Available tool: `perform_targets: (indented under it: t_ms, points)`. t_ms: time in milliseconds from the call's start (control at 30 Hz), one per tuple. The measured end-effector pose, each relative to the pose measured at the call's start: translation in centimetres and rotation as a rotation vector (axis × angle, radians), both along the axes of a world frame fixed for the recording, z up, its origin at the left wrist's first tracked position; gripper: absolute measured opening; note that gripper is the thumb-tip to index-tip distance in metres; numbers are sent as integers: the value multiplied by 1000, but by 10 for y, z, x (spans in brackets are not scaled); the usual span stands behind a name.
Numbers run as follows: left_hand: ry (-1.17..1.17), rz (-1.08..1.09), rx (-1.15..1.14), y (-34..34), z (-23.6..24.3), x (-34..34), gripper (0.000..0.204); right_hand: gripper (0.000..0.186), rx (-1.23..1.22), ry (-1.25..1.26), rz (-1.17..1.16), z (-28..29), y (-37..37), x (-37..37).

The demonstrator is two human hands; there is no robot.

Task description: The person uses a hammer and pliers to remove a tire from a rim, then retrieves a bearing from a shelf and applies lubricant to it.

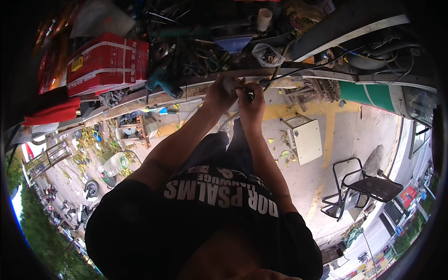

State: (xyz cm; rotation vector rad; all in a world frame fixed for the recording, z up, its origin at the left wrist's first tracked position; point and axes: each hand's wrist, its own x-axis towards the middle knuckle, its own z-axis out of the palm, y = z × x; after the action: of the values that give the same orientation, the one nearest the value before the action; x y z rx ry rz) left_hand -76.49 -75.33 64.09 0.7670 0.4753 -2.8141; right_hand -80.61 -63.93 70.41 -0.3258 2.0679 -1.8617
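In front of my body, at the near edge of the workbench, both hands meet on a dark, roughly cylindrical part. My left hand wraps round its body. The fingers of my right hand close on its right end, where a small dark opening or ring shows. Its exact kind is too dim to make out. A pale hose or cable hangs below the hands. Left of them, a teal power tool lies at the bench edge.
A strapped red carton and a red cloth or bag sit at left. Beyond my hands are jumbled tools and a clear bag of small parts. A pale-topped stool and black folding chair stand at right.
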Motion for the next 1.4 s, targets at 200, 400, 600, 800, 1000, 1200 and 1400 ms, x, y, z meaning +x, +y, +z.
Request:
perform_targets:
  t_ms: [200,400,600,800,1000,1200,1400]
  points:
    - [7,16,-64,0,-8,3,46,22,43,-32,36,-11,-2,8]
    - [56,-70,-335,-2,8,6,36,20,68,26,116,3,8,9]
    - [-224,-145,-306,27,16,1,34,22,293,47,71,-12,16,6]
    - [-255,-325,-1366,15,-129,19,33,31,-342,-699,101,10,34,5]
    - [-248,-228,-1090,32,-37,7,23,31,-183,-257,182,10,61,10]
    - [-291,-695,-1840,43,-3,8,26,43,465,465,311,19,50,9]
    - [-91,-316,-1618,48,-136,24,34,48,431,400,313,21,34,16]
